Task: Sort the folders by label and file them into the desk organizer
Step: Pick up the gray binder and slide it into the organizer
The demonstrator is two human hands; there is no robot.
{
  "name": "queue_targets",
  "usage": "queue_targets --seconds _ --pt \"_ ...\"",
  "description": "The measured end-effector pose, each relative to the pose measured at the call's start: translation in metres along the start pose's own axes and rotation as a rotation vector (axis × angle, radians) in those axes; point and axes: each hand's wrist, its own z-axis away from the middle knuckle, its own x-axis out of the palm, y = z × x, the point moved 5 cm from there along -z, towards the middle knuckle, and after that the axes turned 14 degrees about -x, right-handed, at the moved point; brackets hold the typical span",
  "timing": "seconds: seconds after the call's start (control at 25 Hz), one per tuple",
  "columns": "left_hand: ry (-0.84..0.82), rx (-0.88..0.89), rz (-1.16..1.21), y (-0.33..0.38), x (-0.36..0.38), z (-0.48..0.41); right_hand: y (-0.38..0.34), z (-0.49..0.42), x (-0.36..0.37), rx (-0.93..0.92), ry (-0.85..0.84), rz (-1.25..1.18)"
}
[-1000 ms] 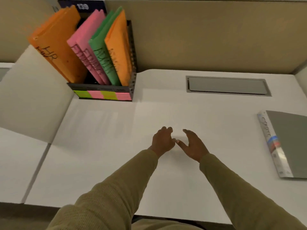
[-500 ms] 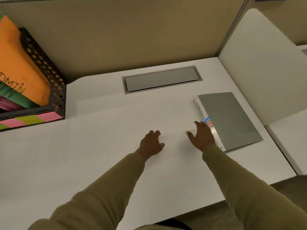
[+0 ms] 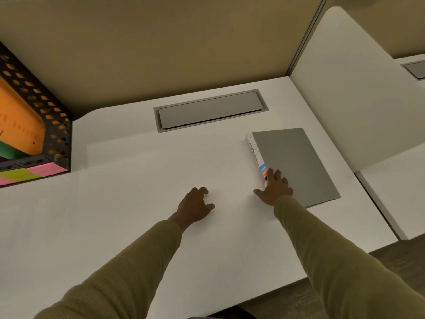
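Head view. The right hand [image 3: 274, 188] is laid with straight, spread fingers on the near-left corner of the grey folder [image 3: 294, 162], at the spine end; nothing is grasped yet. The left hand [image 3: 195, 204] rests on the white desk [image 3: 138, 180] with its fingers loosely curled and empty, apart from the folder. The folder lies flat and closed on the right of the desk. The desk organizer [image 3: 58, 125], a black perforated rack, stands well apart at the far left, with an orange folder [image 3: 20, 118] and a green folder [image 3: 10, 153] already seen in it.

Judgement on the step: a flat folder on a smooth top is probably best drawn a little toward the near edge, or tipped up at the spine, so that the thumb can be got under it. The left hand could be brought over to steady the free edge. The label should be checked before a slot is chosen.

Writing: the white spine strip [image 3: 254, 150] carries dark print, too small to be read, with a blue and a red patch below it. Marks on the orange folder are glimpsed but not legible. The pink and yellow-green strips [image 3: 34, 172] on the organizer front show no readable text.
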Motion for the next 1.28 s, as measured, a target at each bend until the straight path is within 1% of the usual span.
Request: queue_targets --seconds 0.2,0.4,0.48,0.6,0.64,0.72,0.76,0.84,0.88,0.92,1.0,1.12,1.28 --pt "0.0 -0.063 0.152 -0.007 -0.002 0.007 -0.071 0.027 0.025 -0.184 0.005 0.071" --pt "0.063 -0.178 0.304 -0.035 -0.009 0.02 -0.129 0.059 0.049 -0.377 0.061 0.047" --pt "0.093 -0.229 0.352 -0.049 -0.011 0.025 -0.144 0.067 0.057 -0.441 0.046 -0.017" --pt "0.12 -0.319 0.473 -0.07 -0.013 0.034 -0.16 0.074 0.065 -0.529 -0.02 -0.242" --pt "0.123 -0.339 0.524 -0.074 -0.013 0.037 -0.16 0.073 0.062 -0.531 -0.004 -0.309" --pt "0.12 -0.39 0.634 -0.081 -0.012 0.042 -0.151 0.067 0.052 -0.452 0.068 -0.321" --pt "0.109 -0.426 0.696 -0.084 -0.01 0.043 -0.14 0.063 0.049 -0.358 0.074 -0.286" --pt "0.056 -0.511 0.887 -0.086 -0.004 0.041 -0.11 0.057 0.05 -0.114 -0.015 -0.236" --pt "0.011 -0.544 1.013 -0.084 -0.002 0.042 -0.097 0.056 0.055 -0.029 -0.076 -0.248" --pt "-0.033 -0.558 1.117 -0.081 0.001 0.042 -0.088 0.058 0.061 0.01 -0.12 -0.27" --pt "-0.085 -0.546 1.205 -0.075 0.003 0.042 -0.08 0.06 0.07 0.001 -0.14 -0.287" --pt "-0.141 -0.476 1.234 -0.064 0.0 0.044 -0.077 0.061 0.067 -0.011 -0.099 -0.343" --pt "-0.195 -0.301 1.282 -0.041 -0.027 0.053 -0.082 0.057 0.052 -0.022 -0.057 -0.583"
